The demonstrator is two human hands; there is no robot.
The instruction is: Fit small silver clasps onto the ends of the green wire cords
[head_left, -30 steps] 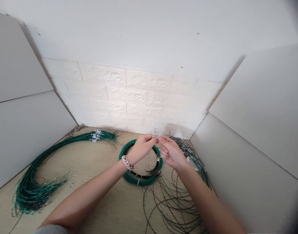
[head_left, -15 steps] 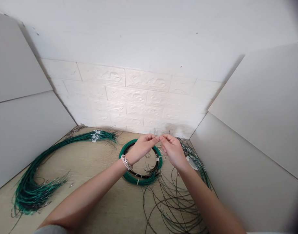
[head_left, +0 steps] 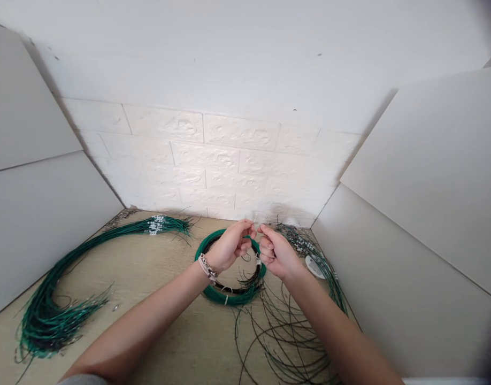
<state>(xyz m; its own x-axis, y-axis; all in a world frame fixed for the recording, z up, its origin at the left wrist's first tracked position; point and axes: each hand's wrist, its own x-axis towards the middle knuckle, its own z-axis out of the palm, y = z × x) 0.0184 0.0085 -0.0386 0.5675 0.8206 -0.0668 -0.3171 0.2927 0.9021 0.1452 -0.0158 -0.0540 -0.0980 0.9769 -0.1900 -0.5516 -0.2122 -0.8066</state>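
Left hand (head_left: 231, 247) and right hand (head_left: 279, 252) now separate over the green wire coil (head_left: 241, 298), ending fingertip contact; both pinch nearly closed, can't tell on what.

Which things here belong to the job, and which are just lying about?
Likely job:
left hand, right hand (anything pinched is too small to tell)
green wire coil, nearest the hands
left wire bundle, right wire bundle

Probably lying about:
white round object
small shiny piece
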